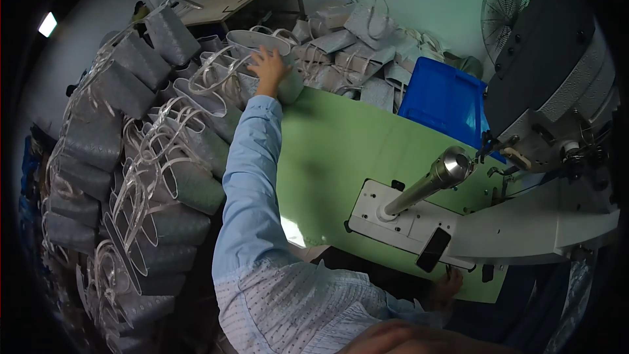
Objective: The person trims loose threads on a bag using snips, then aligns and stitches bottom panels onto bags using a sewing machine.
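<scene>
My left hand (pixel 268 69) is stretched out at the far left corner of the green table (pixel 321 151), fingers spread, over the side of a silvery grey bag (pixel 289 82). Other grey bags with pale straps (pixel 196 187) are piled left of my arm. My right hand (pixel 448 286) rests low at the table's near edge, beside the base of the sewing machine (pixel 400 216). Its fingers are dim and partly hidden, and what they hold, if anything, cannot be made out.
A metal post (pixel 426 183) rises from the machine base. Behind it stands a blue bin (pixel 442 101). More bags (pixel 360 52) are heaped beyond the table. A fan (pixel 506 10) is at the upper right and a wooden shelf (pixel 239 0) at the back.
</scene>
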{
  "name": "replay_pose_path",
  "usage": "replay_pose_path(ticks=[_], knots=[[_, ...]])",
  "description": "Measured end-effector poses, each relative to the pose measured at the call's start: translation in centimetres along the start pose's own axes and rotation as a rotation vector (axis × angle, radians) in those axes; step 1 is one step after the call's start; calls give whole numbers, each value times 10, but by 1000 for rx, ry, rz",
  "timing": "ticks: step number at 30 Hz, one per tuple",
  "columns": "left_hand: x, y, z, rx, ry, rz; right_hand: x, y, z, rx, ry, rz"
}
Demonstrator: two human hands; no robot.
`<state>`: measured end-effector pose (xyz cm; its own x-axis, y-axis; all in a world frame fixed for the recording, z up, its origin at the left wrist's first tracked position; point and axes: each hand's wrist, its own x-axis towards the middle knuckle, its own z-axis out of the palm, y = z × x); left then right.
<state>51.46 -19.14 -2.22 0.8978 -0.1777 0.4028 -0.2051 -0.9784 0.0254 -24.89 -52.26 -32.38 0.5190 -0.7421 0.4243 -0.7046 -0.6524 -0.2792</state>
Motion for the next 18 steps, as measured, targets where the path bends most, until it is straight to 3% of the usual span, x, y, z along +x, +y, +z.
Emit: replay_pose_path(ticks=[2, 4, 12, 15, 18], knots=[[-10, 2, -20, -133, -122, -243, -8, 2, -7, 7, -70, -41], [4, -6, -3, -160, -134, -265, -18, -2, -18, 5, -111, 14], [6, -38, 17, -105, -160, 214, -7, -50, -45, 174, -168, 79], [-19, -45, 3, -153, -110, 352, 10, -87, -62, 201, -140, -98], [-58, -51, -14, -157, -68, 478, 33, -173, -98, 614, -499, -148]])
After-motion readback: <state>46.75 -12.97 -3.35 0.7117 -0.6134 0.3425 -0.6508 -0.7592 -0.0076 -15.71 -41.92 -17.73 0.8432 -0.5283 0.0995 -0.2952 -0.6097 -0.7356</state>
